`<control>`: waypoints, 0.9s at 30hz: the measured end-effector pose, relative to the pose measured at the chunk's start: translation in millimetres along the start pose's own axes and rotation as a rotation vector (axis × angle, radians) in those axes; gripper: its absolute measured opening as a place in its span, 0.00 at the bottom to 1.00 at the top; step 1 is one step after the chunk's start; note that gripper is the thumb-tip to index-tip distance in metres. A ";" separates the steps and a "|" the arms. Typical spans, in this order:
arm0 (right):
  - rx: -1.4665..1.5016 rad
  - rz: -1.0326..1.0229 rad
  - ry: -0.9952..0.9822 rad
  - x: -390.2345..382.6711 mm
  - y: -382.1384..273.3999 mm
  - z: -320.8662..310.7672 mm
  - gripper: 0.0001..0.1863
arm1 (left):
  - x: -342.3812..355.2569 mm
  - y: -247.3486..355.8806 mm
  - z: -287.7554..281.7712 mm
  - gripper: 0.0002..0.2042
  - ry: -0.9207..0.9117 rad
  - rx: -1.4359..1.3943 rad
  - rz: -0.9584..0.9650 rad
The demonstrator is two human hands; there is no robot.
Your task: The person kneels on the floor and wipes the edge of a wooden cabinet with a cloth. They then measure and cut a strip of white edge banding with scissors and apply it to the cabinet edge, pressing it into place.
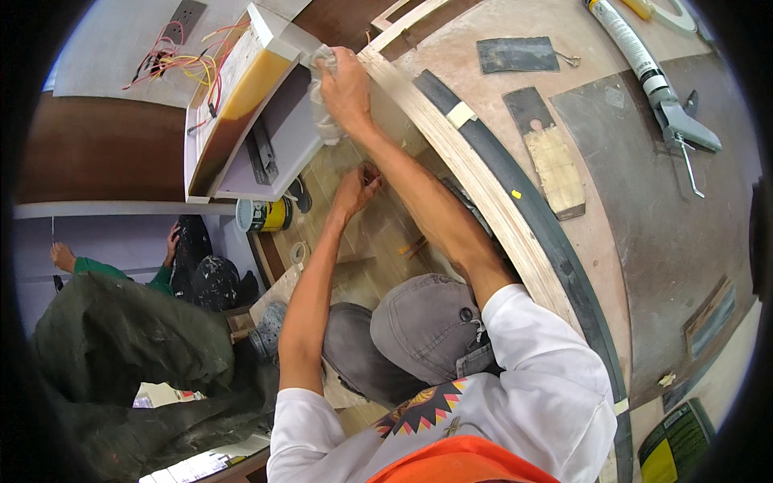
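Well, the right hand (346, 88) is reached far forward, its grip closed on a crumpled whitish cloth (324, 109), bunched between fingers and palm, the lower end hanging loose; the cloth lies at the near end of a white-edged open cabinet (259, 76), apparently against it, in the gap between that and the curved bench (451, 68); the left hand (357, 191) is lower, over the wood-patterned floor (354, 278), its fingers curled together at the tips, and whether that grip has something small in it I cannot tell; red and yellow wires (189, 68) trail loose beside the cabinet; below it stands a yellow and black tub (270, 215), with a roll of tape (299, 253) nearer the left forearm; along the bench edge run a pale plywood strip (483, 181) and a dark band (531, 221), to the right of the right forearm; on the bench top lie a dark rectangular pad (517, 55), a longer block (555, 169) partly tan, and a grey caulking gun (680, 125) loaded with a white tube (632, 44); at the left, close by, is another person in dark, stained trousers (129, 330).
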State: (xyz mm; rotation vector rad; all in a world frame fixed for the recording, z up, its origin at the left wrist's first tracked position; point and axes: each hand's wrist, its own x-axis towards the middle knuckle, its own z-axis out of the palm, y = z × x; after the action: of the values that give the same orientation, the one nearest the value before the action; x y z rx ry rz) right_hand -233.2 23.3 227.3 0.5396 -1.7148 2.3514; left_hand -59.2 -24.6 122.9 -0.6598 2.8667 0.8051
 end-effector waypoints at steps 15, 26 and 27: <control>-0.198 -0.372 -0.105 60.6 -37.1 -5.9 0.13 | -1.8 -25.0 -3.0 0.17 -0.114 0.112 -0.075; -0.178 -0.296 -0.068 52.3 -27.2 -5.1 0.12 | -6.7 -26.1 -0.8 0.20 -0.254 0.157 -0.061; -0.173 -0.284 -0.098 51.8 -25.0 -6.1 0.12 | -6.8 -27.9 1.3 0.20 -0.247 0.140 -0.060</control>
State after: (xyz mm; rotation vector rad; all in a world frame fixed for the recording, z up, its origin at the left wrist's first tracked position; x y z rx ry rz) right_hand -273.0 33.6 268.0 0.8182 -1.7309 1.9909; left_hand -41.1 -42.8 109.9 -0.5815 2.6378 0.6227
